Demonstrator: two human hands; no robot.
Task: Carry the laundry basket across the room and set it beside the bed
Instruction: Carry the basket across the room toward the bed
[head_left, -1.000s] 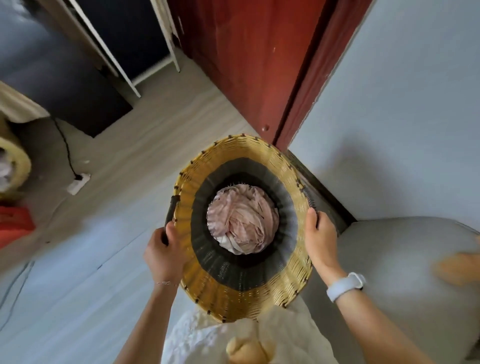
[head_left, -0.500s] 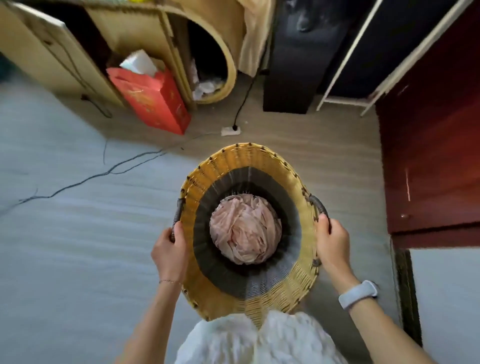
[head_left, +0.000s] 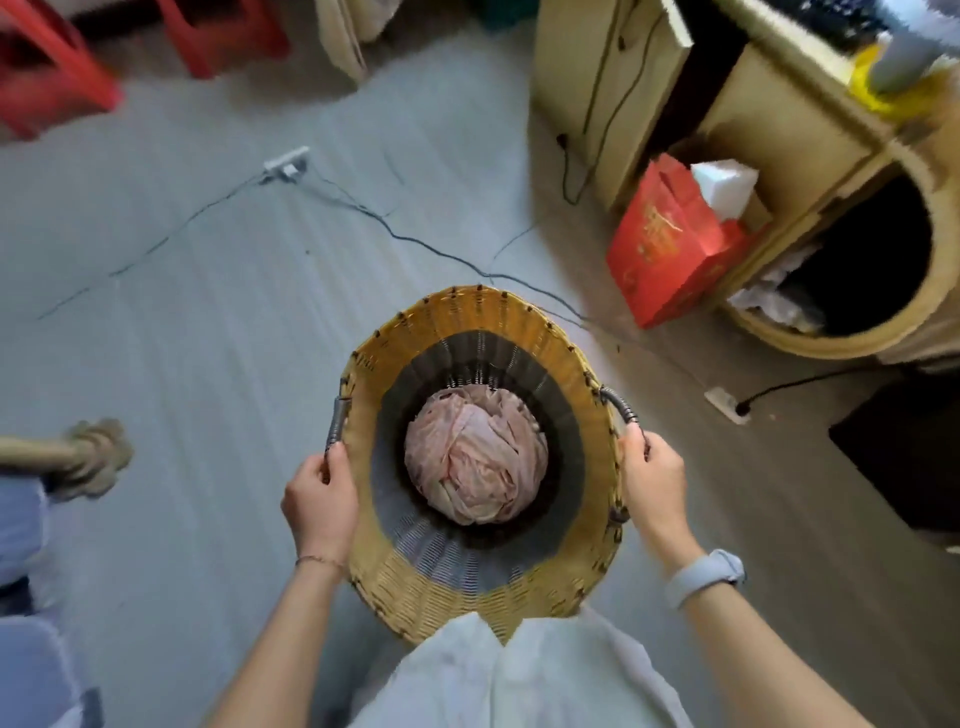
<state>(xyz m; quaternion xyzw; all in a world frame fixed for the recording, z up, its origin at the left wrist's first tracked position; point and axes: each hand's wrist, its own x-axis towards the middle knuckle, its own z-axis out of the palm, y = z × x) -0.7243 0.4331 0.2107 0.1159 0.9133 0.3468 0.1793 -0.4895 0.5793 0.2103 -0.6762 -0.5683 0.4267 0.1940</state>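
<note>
1. Grey floor (head_left: 197, 338) crossed by cables (head_left: 415, 244); red bag (head_left: 670, 249) beside wooden furniture.
2. Laundry basket (head_left: 467, 597) held above floor, between both hands.
3. Left hand (head_left: 319, 501) grip and right hand (head_left: 654, 480) grip closed on side handles.

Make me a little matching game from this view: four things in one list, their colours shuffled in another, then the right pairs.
Things:
1. laundry basket rim
2. crumpled cloth in the basket
3. gift bag by the cabinet
4. wristband on the right arm

Colours:
A. red
B. pale grey
C. yellow
D. pink

Pairs: 1-C, 2-D, 3-A, 4-B
</note>
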